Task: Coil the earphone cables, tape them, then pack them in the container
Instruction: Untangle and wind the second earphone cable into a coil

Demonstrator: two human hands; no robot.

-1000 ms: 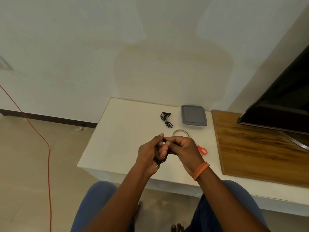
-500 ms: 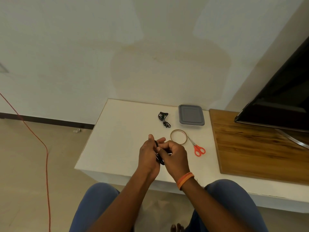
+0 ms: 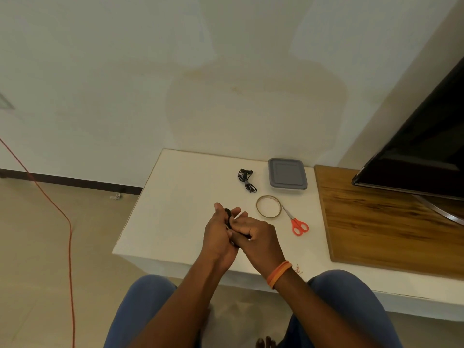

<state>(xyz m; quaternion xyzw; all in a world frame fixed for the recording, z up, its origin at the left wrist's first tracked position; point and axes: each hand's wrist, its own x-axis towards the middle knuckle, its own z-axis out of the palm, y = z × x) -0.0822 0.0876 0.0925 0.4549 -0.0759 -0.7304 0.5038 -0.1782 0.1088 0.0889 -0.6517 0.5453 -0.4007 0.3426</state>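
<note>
While the left hand (image 3: 218, 233) and right hand (image 3: 256, 237) close round a black earphone cable (image 3: 229, 217) over the worktop (image 3: 180, 209), wind even loops and pinch firmly; tape roll (image 3: 268, 206) and lidded container (image 3: 287, 177) wait beyond.

The table (image 3: 180, 197) is white. On it lie a black earphone cable (image 3: 246, 180), a grey container (image 3: 287, 173), a tan tape ring (image 3: 268, 206), and scissors (image 3: 297, 223) with orange-red handles. A brown board (image 3: 376, 222) shows wood grain. The wristband (image 3: 278, 273) is orange; the floor cord (image 3: 67, 234) red.
</note>
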